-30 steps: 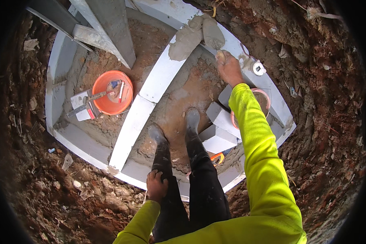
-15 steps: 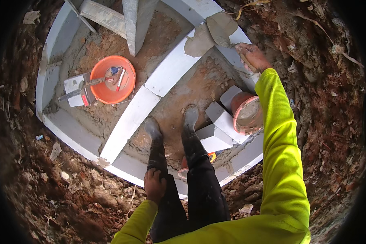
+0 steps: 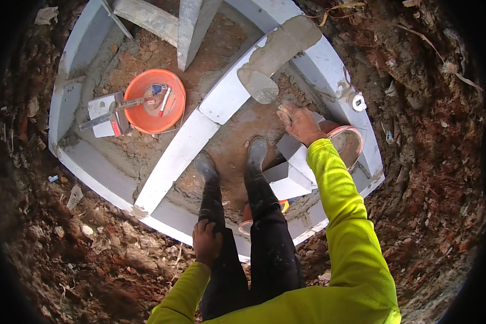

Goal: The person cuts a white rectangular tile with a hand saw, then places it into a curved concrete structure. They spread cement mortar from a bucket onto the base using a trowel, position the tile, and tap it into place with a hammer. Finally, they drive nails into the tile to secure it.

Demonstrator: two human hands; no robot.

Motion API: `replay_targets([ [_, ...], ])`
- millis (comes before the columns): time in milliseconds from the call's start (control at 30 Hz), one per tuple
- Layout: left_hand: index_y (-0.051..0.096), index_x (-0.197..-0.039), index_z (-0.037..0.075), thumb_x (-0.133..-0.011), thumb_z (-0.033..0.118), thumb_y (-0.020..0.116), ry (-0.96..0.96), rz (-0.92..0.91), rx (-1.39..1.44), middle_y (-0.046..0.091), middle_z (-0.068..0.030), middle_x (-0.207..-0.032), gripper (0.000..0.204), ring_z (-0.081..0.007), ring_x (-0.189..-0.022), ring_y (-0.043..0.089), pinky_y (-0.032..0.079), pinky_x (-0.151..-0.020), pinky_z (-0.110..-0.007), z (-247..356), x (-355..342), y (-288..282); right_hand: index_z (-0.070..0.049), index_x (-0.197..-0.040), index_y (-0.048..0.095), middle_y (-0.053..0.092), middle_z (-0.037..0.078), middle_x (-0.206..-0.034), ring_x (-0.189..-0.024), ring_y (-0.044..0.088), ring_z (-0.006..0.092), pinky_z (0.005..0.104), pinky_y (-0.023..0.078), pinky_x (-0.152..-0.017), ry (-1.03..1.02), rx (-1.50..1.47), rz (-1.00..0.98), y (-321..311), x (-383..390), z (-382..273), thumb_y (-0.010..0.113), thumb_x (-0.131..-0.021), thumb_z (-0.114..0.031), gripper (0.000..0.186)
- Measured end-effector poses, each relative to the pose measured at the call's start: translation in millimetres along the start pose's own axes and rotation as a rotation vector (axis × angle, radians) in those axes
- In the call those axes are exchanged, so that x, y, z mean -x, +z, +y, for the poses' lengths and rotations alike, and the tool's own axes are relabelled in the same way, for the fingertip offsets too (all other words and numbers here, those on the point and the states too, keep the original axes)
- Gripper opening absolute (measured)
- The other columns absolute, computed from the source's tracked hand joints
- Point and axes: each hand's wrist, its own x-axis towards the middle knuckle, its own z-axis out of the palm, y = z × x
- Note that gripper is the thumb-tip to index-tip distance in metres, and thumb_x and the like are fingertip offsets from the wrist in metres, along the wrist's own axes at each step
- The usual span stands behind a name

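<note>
My right hand [image 3: 301, 125] is closed round the handle of a trowel [image 3: 261, 86], whose mortar-smeared blade lies at the lower end of a wet mortar strip [image 3: 282, 45]. That grey strip covers the far right part of the white block wall [image 3: 227, 93] running diagonally in front of me, up to the corner with the outer wall. My left hand [image 3: 207, 241] rests on my left thigh, its fingers spread over the dark trousers and holding nothing.
An orange bucket [image 3: 178, 102] with a marker and small tools stands left of the wall, beside a block piece [image 3: 103, 112]. Right of my boots are white blocks [image 3: 290, 181] and another bucket [image 3: 346, 141]. A tape measure [image 3: 357, 101] sits on the right wall. Rough soil [image 3: 416, 178] surrounds the walls.
My right hand has drawn the trowel down and left along the wall from the far corner, and mortar now covers a longer stretch. My left hand stays on my thigh.
</note>
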Motion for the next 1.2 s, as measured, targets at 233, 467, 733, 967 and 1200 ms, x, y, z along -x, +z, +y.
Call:
replay_targets([
  [233,0.063,-0.114,0.006,-0.077,0.021,0.067,0.003,-0.034,0.010,0.054,-0.0160,-0.126,0.040,-0.0384,-0.121,0.049,0.040,-0.102,-0.052,-10.2,5.1,1.6,-0.002,-0.125,0.060,0.069,0.026,-0.099,-0.093,0.066,0.0453,0.0511,0.052,-0.087,0.474,-0.458,-0.061,-46.6,-43.3,-18.6,0.058,-0.095,-0.041,0.049],
  [467,0.063,-0.112,0.004,-0.076,0.018,0.068,0.012,-0.014,-0.026,0.055,-0.0182,-0.124,0.039,-0.0399,-0.118,0.050,0.042,-0.101,-0.050,-4.0,3.4,-10.5,0.000,-0.130,0.056,0.069,0.026,-0.095,-0.087,0.066,0.0463,0.0486,0.053,-0.078,0.013,-0.032,-0.187,18.7,7.9,-45.1,0.060,-0.096,-0.037,0.050],
  [733,0.064,-0.112,0.004,-0.076,0.018,0.069,0.054,0.002,-0.028,0.056,-0.0185,-0.123,0.039,-0.0401,-0.118,0.051,0.043,-0.101,-0.050,-6.8,2.4,-16.6,-0.007,-0.126,0.057,0.068,0.029,-0.093,-0.087,0.064,0.0491,0.0546,0.052,-0.079,0.131,-0.248,-0.173,82.3,74.1,-58.3,0.057,-0.095,-0.039,0.045],
  [967,0.065,-0.110,0.005,-0.075,0.018,0.070,0.078,0.023,-0.075,0.057,-0.0171,-0.124,0.038,-0.0395,-0.119,0.051,0.041,-0.102,-0.051,-9.5,0.8,-12.6,-0.007,-0.119,0.056,0.068,0.024,-0.089,-0.087,0.066,0.0458,0.0496,0.053,-0.073,0.574,-0.418,0.267,23.4,237.4,-32.8,0.066,-0.091,-0.026,0.035],
  [1200,0.066,-0.110,0.004,-0.074,0.015,0.070,0.191,-0.058,-0.174,0.057,-0.0191,-0.123,0.037,-0.0396,-0.118,0.051,0.043,-0.102,-0.050,10.0,-14.7,-13.1,-0.009,-0.108,0.066,0.068,0.023,-0.098,-0.090,0.066,0.0440,0.0518,0.054,-0.078,0.815,0.169,0.014,15.7,293.1,178.4,0.061,-0.090,-0.026,0.025],
])
